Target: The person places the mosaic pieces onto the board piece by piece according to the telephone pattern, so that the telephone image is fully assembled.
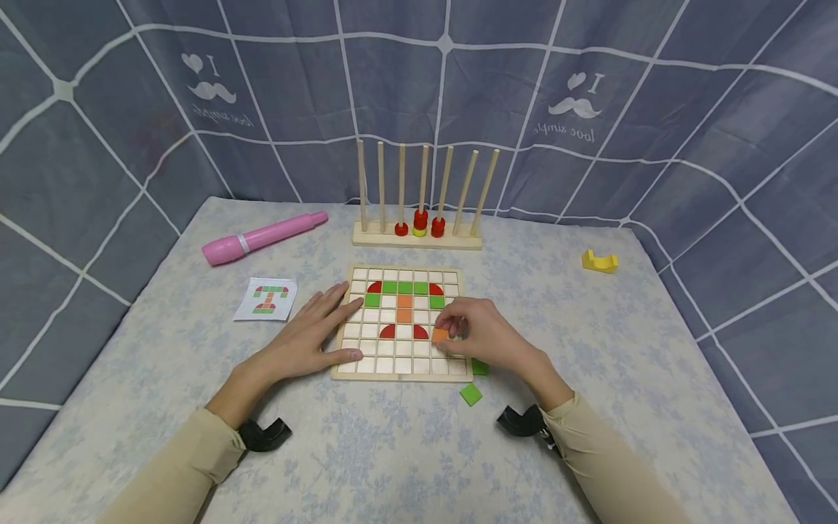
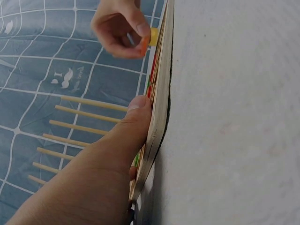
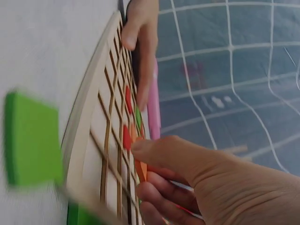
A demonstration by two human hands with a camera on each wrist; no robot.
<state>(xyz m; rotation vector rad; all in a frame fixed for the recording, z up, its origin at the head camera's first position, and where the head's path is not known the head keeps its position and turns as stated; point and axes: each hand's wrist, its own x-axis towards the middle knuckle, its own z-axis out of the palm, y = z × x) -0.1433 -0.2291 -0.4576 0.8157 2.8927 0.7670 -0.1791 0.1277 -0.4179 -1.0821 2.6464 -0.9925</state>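
A square wooden grid board (image 1: pixel 401 378) lies on the table, with red quarter-round, green and orange square tiles set in its cells. My left hand (image 1: pixel 310 336) rests along the board's left side with fingers spread; its thumb (image 2: pixel 126 126) presses the edge in the left wrist view. Over the right part of the board, my right hand (image 1: pixel 487 335) pinches an orange square tile (image 1: pixel 440 335) between thumb and fingers. That tile (image 3: pixel 141 169) is held above the cells in the right wrist view. One loose green tile (image 1: pixel 471 394) lies by the lower right corner, another (image 1: pixel 480 367) against the right edge.
A picture card (image 1: pixel 245 309) with a coloured tile pattern lies left of the board. Behind stand a peg rack (image 1: pixel 366 236) with red and yellow rings and a pink tube-shaped object (image 1: pixel 271 234). A yellow notched block (image 1: pixel 599 262) sits at the far right.
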